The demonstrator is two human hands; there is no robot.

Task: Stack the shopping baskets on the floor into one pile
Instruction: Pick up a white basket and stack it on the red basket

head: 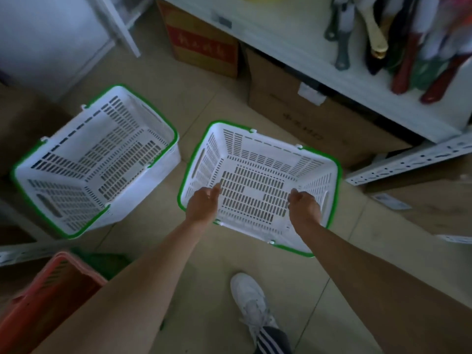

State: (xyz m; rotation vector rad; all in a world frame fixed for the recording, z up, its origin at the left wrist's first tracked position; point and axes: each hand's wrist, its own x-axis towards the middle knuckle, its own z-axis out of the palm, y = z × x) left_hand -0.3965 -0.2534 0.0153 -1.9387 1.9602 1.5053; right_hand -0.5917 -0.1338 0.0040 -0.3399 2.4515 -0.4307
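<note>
Two white slotted shopping baskets with green rims stand on the tiled floor. The left basket (94, 159) sits apart, nothing in it. The right basket (258, 169) lies directly under both my hands. My left hand (203, 203) hovers over its near left side, fingers loosely curled, holding nothing. My right hand (304, 204) hangs over its near right side, also loosely curled and holding nothing. Whether either hand touches the basket is unclear. A red basket (51, 284) shows at the lower left, partly hidden by my left arm.
Cardboard boxes (204, 44) stand under a white shelf (319, 54) at the back, which holds utensils. A perforated metal rail (408, 162) lies at the right. My white shoe (251, 300) is on the floor below the right basket.
</note>
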